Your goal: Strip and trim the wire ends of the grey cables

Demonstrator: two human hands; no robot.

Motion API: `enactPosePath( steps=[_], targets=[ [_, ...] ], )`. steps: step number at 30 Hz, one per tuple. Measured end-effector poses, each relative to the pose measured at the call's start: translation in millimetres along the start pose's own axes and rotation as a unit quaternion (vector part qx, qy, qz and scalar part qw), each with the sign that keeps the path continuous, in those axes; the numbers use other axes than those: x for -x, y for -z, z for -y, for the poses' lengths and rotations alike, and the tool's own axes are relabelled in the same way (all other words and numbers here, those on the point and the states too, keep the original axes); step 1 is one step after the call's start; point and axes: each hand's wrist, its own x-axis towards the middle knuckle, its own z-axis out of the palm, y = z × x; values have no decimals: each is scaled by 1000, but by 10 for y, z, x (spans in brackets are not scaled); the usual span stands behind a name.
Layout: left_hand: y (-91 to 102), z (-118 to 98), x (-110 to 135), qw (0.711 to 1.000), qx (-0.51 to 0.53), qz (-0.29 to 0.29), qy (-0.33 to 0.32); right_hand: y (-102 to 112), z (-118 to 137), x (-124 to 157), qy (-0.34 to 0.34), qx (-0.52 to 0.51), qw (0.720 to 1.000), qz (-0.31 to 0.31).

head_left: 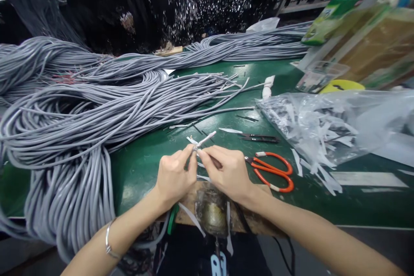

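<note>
My left hand [176,173] and my right hand [228,171] meet over the near edge of a green table [145,159]. Both pinch the end of one thin grey cable [206,139], whose tip sticks up and to the right between the fingertips. My right fingers also seem to grip a small dark object, too hidden to name. Orange-handled scissors [273,171] lie just right of my right hand. A worn wooden block with a metal fitting [211,211] sits on the table edge under my wrists.
A large bundle of grey cables [80,116] covers the left half of the table and hangs over its edge. A clear plastic bag of white scraps [323,125] lies at right. Small black snips [258,138] and loose white strips lie mid-table. Cardboard boxes [365,43] stand at far right.
</note>
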Motion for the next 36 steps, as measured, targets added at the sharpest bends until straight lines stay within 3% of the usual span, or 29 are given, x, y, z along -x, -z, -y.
enactPosePath(
  steps=[3, 9, 14, 17, 19, 22, 36],
  targets=[
    [12, -5, -15, 1000, 10, -13, -5, -16, -21, 2, 52, 7, 998, -16],
    [-67, 45, 67, 1000, -6, 20, -6, -7, 23, -62, 0, 2, 1000, -11],
    [-78, 119, 3, 977, 58, 152, 141, 39, 211, -14, 184, -21, 982, -36],
    [-45, 114, -52, 975, 113, 82, 171, 79, 123, -27, 115, 4, 993, -27],
    [-34, 89, -62, 980, 122, 25, 152, 92, 17, -54, 52, 26, 998, -16],
    [-37, 57, -42, 986, 111, -13, 123, 80, -84, -75, 17, 33, 999, 6],
    [-23, 0, -9, 987, 107, -61, 99, 29, -62, -84, -14, 32, 999, 24]
  ],
)
